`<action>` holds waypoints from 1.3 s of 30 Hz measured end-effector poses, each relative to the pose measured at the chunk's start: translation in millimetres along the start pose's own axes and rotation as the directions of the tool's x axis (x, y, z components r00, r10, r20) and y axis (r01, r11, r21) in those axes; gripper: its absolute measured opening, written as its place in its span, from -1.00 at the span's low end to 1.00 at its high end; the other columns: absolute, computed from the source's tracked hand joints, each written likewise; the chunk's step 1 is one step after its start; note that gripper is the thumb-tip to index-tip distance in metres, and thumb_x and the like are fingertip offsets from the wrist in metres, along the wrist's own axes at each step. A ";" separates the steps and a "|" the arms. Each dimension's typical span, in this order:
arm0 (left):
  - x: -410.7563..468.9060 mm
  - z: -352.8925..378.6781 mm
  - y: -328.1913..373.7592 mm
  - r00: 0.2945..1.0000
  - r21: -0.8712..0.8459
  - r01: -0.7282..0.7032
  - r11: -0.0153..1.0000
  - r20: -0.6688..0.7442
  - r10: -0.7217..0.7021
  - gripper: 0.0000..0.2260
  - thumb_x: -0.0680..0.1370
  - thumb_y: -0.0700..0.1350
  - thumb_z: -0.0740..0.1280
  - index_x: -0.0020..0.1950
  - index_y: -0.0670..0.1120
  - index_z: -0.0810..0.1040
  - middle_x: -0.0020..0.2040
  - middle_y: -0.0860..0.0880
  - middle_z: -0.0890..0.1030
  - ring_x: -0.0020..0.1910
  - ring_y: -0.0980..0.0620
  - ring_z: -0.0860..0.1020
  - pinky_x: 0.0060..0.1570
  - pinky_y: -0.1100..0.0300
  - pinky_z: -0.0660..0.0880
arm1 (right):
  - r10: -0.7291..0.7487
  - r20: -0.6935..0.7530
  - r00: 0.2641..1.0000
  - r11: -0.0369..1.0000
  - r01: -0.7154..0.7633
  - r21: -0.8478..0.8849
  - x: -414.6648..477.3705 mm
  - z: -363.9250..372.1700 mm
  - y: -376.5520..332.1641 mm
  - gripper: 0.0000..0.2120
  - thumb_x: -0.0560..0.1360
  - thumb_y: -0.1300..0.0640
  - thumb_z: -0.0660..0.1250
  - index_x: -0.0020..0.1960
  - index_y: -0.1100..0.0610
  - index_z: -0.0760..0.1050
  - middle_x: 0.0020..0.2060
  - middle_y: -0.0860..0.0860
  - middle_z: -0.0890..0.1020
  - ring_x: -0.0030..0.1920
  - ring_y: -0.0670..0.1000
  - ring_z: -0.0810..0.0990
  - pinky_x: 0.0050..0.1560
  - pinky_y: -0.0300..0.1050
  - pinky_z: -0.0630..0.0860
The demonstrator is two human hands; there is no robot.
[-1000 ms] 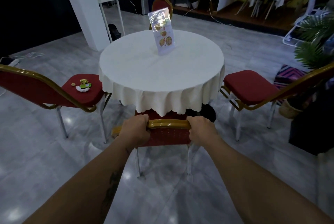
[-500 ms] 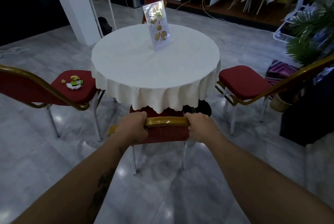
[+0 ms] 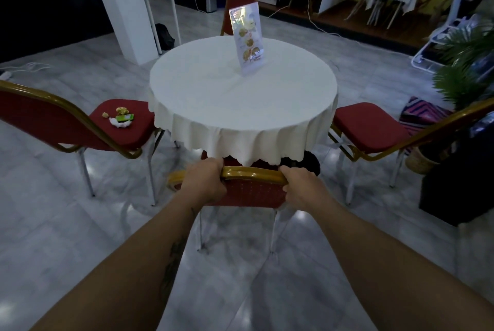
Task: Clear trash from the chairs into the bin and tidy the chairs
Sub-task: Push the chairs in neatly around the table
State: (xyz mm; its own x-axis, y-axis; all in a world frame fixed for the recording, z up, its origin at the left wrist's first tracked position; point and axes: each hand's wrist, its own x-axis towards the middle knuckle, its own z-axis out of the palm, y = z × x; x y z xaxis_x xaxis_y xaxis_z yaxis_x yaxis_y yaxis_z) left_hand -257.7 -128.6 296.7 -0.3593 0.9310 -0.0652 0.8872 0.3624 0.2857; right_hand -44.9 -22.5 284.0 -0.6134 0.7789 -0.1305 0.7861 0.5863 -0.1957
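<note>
My left hand [image 3: 204, 181] and my right hand [image 3: 303, 186] both grip the gold top rail of the near red chair [image 3: 252, 191], whose seat is tucked under the white round table [image 3: 213, 95]. On the seat of the left red chair [image 3: 80, 127] lies trash [image 3: 121, 118]: crumpled yellow bits, a green wrapper and white tissue. The right red chair [image 3: 371, 127] has a bare seat. A fourth red chair [image 3: 238, 0] stands behind the table.
A menu stand [image 3: 248, 39] is upright on the table. A white pillar [image 3: 120, 7] stands at the back left. A potted palm [image 3: 465, 63], a woven basket [image 3: 421, 162] and a dark box [image 3: 459, 183] crowd the right side. Cables run across the grey floor.
The near chair has slid further under the table with both hands on its rail. My view has moved closer to the table.
</note>
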 end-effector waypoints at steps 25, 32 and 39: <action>95.1 -28.4 227.0 0.907 -0.312 -0.365 0.877 0.092 0.411 -0.77 0.56 -0.15 0.28 0.19 -0.03 0.58 0.06 0.00 0.62 0.02 0.02 0.58 -0.01 0.21 0.48 | 0.270 -0.070 0.960 0.894 -0.222 0.390 -19.1 -118.7 187.9 -0.48 0.47 0.08 0.37 0.40 0.02 0.37 0.33 0.07 0.48 0.24 0.11 0.50 0.20 0.04 0.53; 157.1 4.3 397.7 0.891 -0.319 -0.399 0.860 0.086 0.445 -0.82 0.55 -0.13 0.30 0.11 0.01 0.61 -0.08 0.09 0.58 -0.05 0.05 0.58 -0.08 0.22 0.51 | 0.398 -0.096 0.912 0.842 -0.322 0.433 -32.5 -173.0 355.9 -0.45 0.45 0.04 0.35 0.42 0.02 0.35 0.33 0.10 0.45 0.25 0.14 0.48 0.18 0.05 0.52; 217.9 36.4 543.8 0.868 -0.362 -0.425 0.829 0.096 0.487 -0.94 0.50 -0.21 0.33 -0.07 -0.11 0.58 -0.11 -0.06 0.65 -0.11 -0.06 0.63 -0.11 0.07 0.62 | 0.523 -0.059 0.850 0.754 -0.429 0.498 -35.3 -212.4 510.8 -0.51 0.42 0.09 0.30 0.35 0.01 0.39 0.27 0.05 0.47 0.23 0.12 0.50 0.21 0.11 0.54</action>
State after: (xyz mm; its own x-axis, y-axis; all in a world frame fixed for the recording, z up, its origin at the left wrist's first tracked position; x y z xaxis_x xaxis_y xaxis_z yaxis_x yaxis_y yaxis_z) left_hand 157.0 273.0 403.1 0.1480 0.9889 -0.0092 0.7837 -0.1117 0.6110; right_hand 394.5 296.7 395.1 -0.1062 0.9821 -0.1558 0.8176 -0.0029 -0.5757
